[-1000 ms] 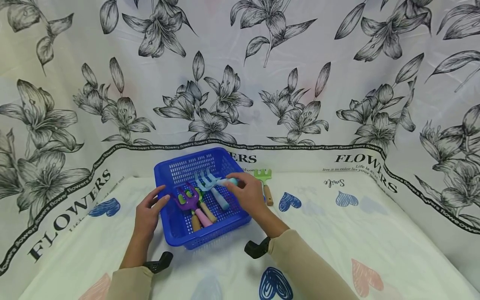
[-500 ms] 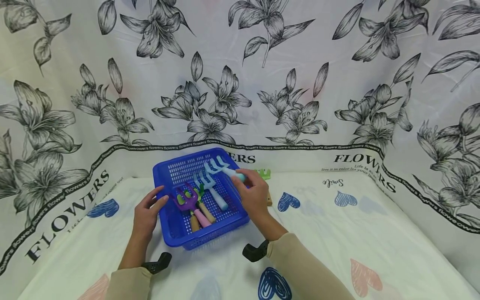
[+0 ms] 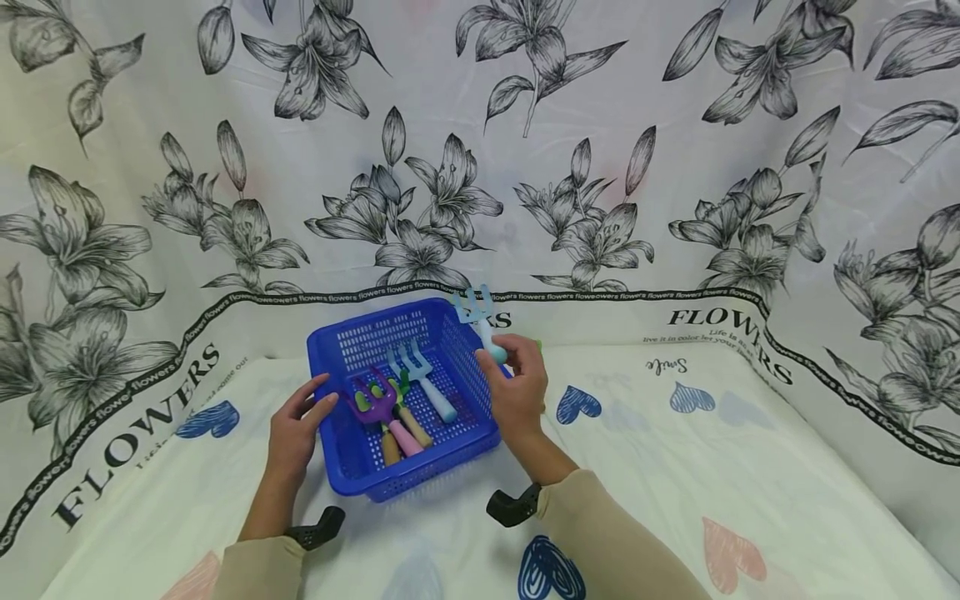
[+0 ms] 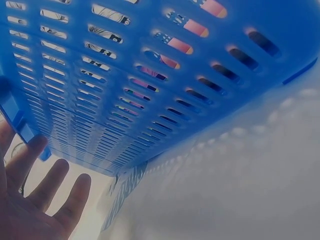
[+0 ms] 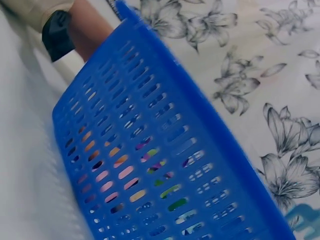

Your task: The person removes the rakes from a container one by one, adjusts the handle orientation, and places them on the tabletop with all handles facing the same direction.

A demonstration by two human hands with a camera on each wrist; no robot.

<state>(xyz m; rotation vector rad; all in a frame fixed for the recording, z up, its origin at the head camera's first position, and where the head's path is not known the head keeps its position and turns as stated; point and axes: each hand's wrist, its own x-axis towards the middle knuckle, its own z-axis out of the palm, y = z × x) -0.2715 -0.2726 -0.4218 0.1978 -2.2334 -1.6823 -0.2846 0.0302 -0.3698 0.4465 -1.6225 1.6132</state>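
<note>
In the head view my right hand (image 3: 517,383) pinches the handle end of a light blue hand fork (image 3: 486,329), tines up, above the right rim of a blue basket (image 3: 341,475). Part of this fork's head (image 5: 305,217) shows at the corner of the right wrist view. My left hand (image 3: 295,425) touches the basket's left rim; the left wrist view shows its fingers (image 4: 75,200) straight and spread. Inside the basket lie another light blue fork (image 3: 437,398), a purple fork (image 3: 380,406) with a pink handle, and wooden-handled tools (image 3: 414,425) with green parts, partly covered.
A green-headed tool (image 3: 539,343) lies on the cloth right of the basket, mostly hidden behind my right hand. White cloth with printed hearts (image 3: 579,404) covers the surface. A flower-print curtain (image 3: 585,208) rises behind it.
My right hand has lifted the light blue fork up and right, out of the basket to above its right rim. It now hides most of the green-headed tool. My left hand stays at the rim.
</note>
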